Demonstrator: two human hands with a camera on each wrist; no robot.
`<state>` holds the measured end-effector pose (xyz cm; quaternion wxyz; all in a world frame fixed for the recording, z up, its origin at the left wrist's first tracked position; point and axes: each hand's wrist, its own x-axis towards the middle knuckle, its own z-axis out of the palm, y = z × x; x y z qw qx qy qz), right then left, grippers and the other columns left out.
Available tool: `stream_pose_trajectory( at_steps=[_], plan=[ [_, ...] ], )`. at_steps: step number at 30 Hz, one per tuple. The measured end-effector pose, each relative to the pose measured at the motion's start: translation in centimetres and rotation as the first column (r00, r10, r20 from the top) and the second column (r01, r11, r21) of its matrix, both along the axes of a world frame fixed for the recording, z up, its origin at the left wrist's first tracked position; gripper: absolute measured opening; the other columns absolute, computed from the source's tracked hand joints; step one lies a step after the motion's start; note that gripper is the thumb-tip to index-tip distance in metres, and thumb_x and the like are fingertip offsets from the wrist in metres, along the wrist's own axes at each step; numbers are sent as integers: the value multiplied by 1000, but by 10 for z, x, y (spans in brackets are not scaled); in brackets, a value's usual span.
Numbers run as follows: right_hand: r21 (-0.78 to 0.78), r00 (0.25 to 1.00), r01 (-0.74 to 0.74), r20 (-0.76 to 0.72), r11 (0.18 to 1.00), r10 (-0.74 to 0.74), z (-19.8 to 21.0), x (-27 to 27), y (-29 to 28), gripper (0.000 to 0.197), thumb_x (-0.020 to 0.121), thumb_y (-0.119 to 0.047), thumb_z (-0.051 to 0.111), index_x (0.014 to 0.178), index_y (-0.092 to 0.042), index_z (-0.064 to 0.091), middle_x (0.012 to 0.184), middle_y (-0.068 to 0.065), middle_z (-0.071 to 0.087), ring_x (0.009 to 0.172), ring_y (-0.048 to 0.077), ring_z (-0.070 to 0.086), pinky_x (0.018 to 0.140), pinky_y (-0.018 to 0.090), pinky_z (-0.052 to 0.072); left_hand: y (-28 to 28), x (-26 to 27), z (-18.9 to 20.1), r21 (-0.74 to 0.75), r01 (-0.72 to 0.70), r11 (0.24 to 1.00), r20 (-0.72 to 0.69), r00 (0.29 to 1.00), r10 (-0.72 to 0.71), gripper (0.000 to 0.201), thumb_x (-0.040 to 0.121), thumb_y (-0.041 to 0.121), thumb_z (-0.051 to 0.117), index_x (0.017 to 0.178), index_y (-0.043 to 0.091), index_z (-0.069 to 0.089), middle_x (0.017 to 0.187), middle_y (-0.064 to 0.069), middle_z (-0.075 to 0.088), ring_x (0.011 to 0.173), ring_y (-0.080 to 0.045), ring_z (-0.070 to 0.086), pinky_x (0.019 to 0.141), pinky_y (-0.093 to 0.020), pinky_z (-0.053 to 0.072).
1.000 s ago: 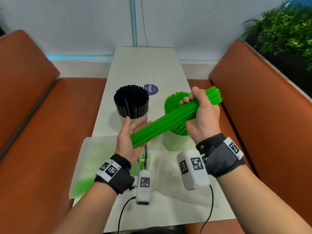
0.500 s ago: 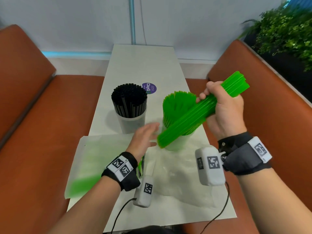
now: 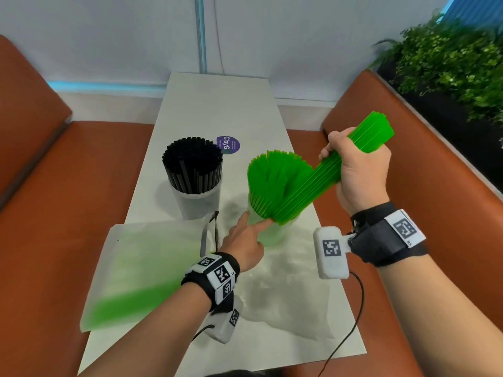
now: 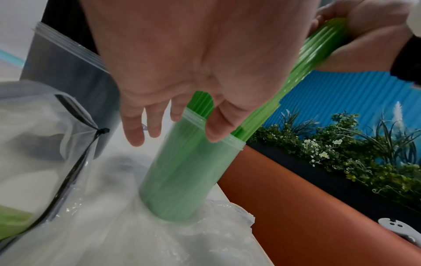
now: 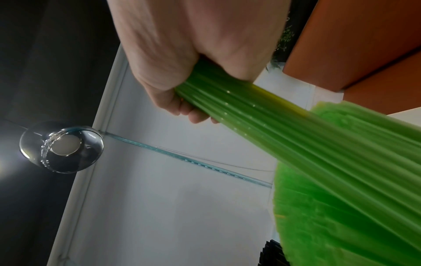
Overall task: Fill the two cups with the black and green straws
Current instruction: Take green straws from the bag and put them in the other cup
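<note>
Right hand (image 3: 359,170) clenched round a slanted bundle of green straws (image 3: 321,180), lower ends just entering the green-filled cup (image 3: 268,235) directly under the left hand (image 3: 242,240). Left fingers (image 4: 214,126) spread loose, thumb at the rim, gripping nothing. Black straws (image 3: 193,164) already cupped, beyond the left hand. Likely trouble: bundle jammed against packed straws, spilling; cup tipped on crinkled plastic (image 3: 285,289), being barely steadied.

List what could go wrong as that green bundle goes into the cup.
1. The cup already holds a fan of green straws; the slanted bundle in the right hand may catch on them and spill.
2. The left hand only touches the rim with open fingers, and the cup stands on crinkled plastic, so a push could tip it.
</note>
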<state>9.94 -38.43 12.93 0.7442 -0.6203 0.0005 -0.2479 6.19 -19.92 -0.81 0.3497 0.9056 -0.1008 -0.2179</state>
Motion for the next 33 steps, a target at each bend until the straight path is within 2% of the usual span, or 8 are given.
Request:
stream_pose_trajectory(
  at_steps=[6,11,15,20,23,26,30,33],
  plan=[
    [-118,1000,19,19,993,-17,3,15,3,25,77,-4,66,59,-20,62,58,3,60,59,28,54,63,43,50,0,0,1,6,-2,1000,0,1000,2,75,93,0,41,149,48,29,165,1,-1,149,-27,20,113,-38,34],
    [-265,996,38,-72,964,-59,-21,19,7,12,77,-14,72,69,-8,65,70,13,66,66,25,63,71,48,56,0,-3,0,3,-3,1000,10,1000,3,76,93,0,43,149,48,28,165,-1,0,148,-30,22,113,-39,35],
    [-466,967,-9,-230,885,-111,-52,16,13,16,71,-34,74,73,-19,66,76,-1,71,73,22,69,75,50,58,1,-4,-1,-19,-20,1000,-8,1000,20,77,92,1,42,148,52,27,165,1,1,148,-29,23,113,-39,36],
    [-626,870,-124,-442,770,-219,-67,22,11,75,54,-64,70,119,-27,57,121,0,61,120,24,54,100,46,48,1,-3,-5,-17,-34,999,-5,999,34,76,92,3,44,147,52,28,165,3,2,148,-28,22,114,-38,33],
    [-702,851,-211,-474,680,-225,-62,21,17,52,61,-63,74,101,-39,53,135,1,51,127,27,45,105,51,40,0,-2,-4,-12,-39,999,7,999,39,75,92,3,44,148,50,29,166,3,4,148,-28,22,114,-37,32],
    [-753,906,-226,-396,618,-151,-54,21,14,64,62,-62,76,115,-35,52,137,-1,49,126,22,47,105,46,41,-1,-1,-3,-10,-38,999,13,999,38,73,92,4,45,147,50,30,165,2,5,147,-28,24,112,-36,33],
    [-805,996,-13,-61,593,-60,-43,24,15,76,76,-43,76,141,-29,38,147,-5,40,134,8,37,110,28,32,-2,-1,-3,-19,-40,999,15,999,40,72,93,6,46,148,49,31,165,1,6,147,-29,25,112,-36,33],
    [-935,998,-58,-41,351,54,-42,31,23,61,94,-41,57,147,-22,35,158,0,27,145,15,23,114,24,17,-2,-2,-3,-25,-44,999,18,999,45,72,92,6,46,148,48,31,165,1,6,146,-28,26,111,-35,34]
  ],
)
